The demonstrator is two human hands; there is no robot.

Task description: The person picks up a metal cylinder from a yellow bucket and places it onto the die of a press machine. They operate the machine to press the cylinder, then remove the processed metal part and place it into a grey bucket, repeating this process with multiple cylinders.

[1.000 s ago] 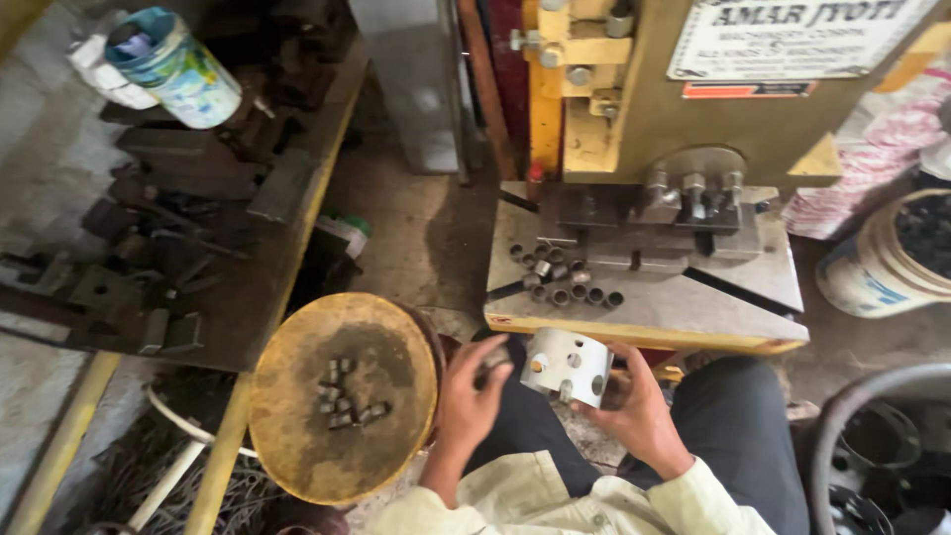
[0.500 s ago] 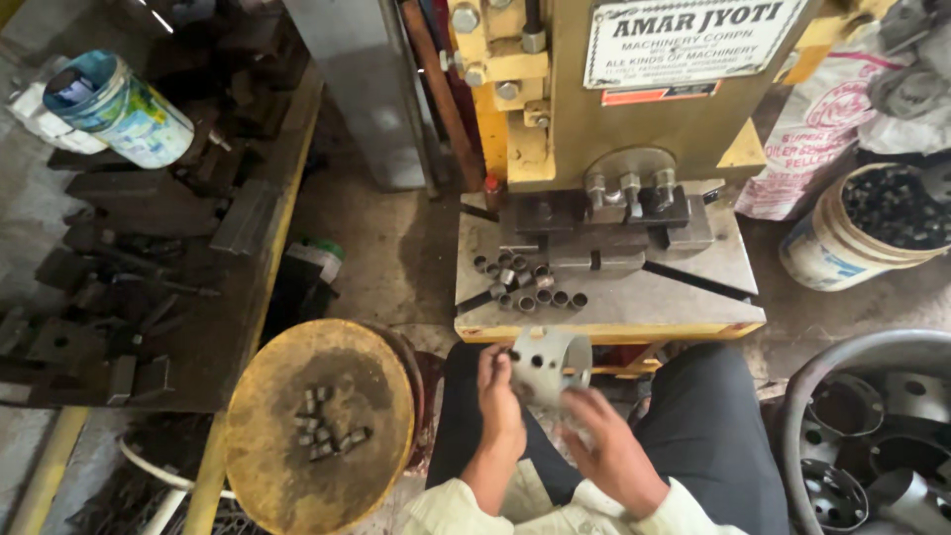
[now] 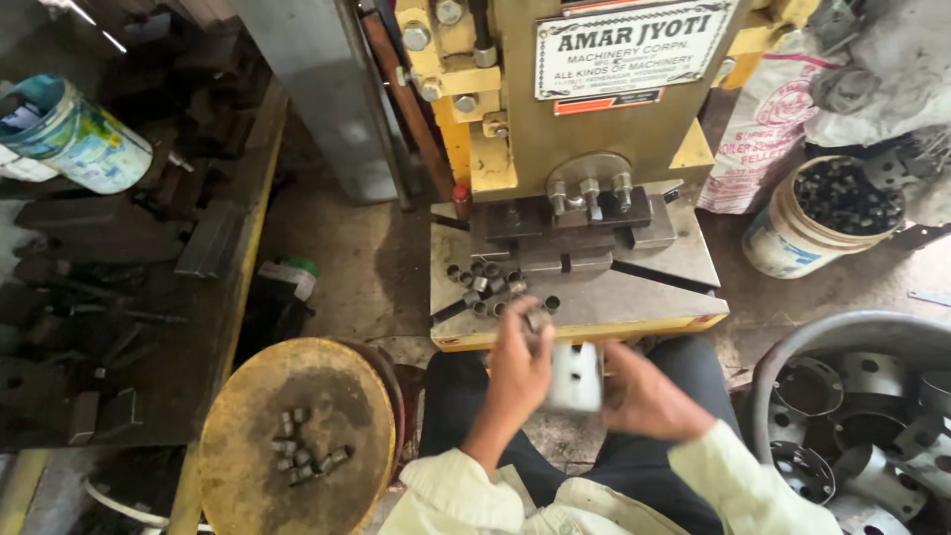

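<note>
1. White metal part (image 3: 575, 376), a bent piece with round holes, is in front of the press table (image 3: 634, 297), just below the yellow front edge of this table and above the lap of the person.
2. The right hand (image 3: 649, 401) is at the right side of the white part. Its fingers are curled toward the part and seem to grip it, but the picture is blurred there, so how tight the grip is I cannot tell.
3. The left hand (image 3: 520, 367) is at the left side of the white part, touching it. The fingers are closed together near the top, at the front edge of the press table, and something small and dark is at the fingertips; what it is, I cannot tell.
4. On the press table, behind both hands, lies a group of short metal sleeves (image 3: 490, 287), some standing and some lying.
5. Behind the sleeves, at the back of the press table, sits the dark die block (image 3: 584, 223) of the yellow press machine (image 3: 515, 99).
6. Left of the press table, lower and nearer to the person, stands a round yellow stool top (image 3: 297, 436) with a few more small sleeves on it.
7. Right of the press table stands a bucket (image 3: 822, 218) full of dark small pieces.
8. Below this bucket, right of the person's knee, a grey tub (image 3: 842, 332) holds larger bent metal parts with holes.
</note>
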